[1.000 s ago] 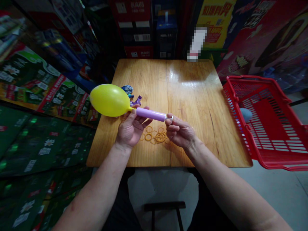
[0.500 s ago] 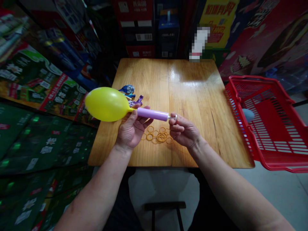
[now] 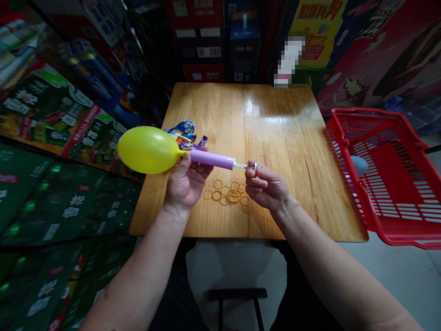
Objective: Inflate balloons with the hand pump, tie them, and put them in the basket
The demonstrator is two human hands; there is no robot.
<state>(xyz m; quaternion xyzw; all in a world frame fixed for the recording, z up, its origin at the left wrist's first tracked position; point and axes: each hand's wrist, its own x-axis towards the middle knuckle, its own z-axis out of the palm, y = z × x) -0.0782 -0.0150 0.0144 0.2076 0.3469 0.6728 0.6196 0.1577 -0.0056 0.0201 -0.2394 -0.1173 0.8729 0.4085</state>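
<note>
A purple balloon pump (image 3: 212, 159) is held level above the table, with a swollen yellow balloon (image 3: 149, 150) on its left end. My left hand (image 3: 182, 181) is closed round the pump's left part, the thumb at the balloon's neck. At the other end, my right hand (image 3: 267, 185) pinches the white handle (image 3: 255, 168), and part of the white rod shows between handle and barrel. Below the pump, several orange rubber bands (image 3: 232, 194) lie in a loose cluster. Uninflated balloons (image 3: 184, 131) in blue, purple and other colours lie behind the yellow one.
The wooden table (image 3: 285, 151) has a red shopping basket (image 3: 382, 184) at its right side, with a pale blue round thing (image 3: 359, 164) in it. Stacked green cartons (image 3: 69, 202) crowd the left. Boxes (image 3: 203, 46) stand beyond the far edge. A dark stool (image 3: 237, 294) is below.
My right hand has drawn the handle out to the right, so more of the rod shows. The left hand, pump barrel and balloon have shifted slightly left.
</note>
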